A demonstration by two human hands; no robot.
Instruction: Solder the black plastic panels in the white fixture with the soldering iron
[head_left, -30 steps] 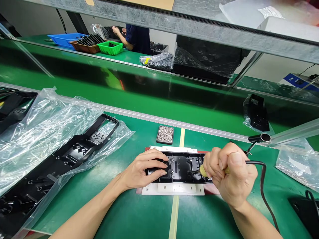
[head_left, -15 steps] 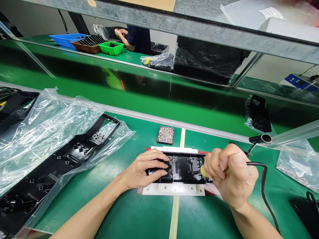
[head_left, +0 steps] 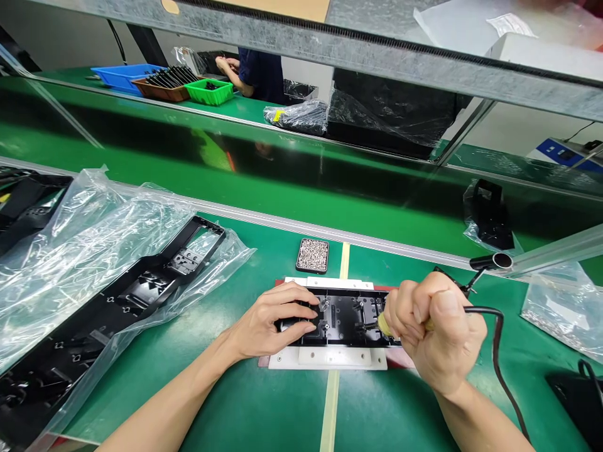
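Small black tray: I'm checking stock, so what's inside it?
The tray holds many tiny silvery pieces, which cover its floor; anything beneath them can't be seen.

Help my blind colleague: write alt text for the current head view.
The right hand grips a yellow-handled corded tool, its tip at a black plastic part in a white fixture, while the left hand rests on the part's left end. Beyond lies a small tray of tiny metal pieces; at left, a long black part on clear plastic.
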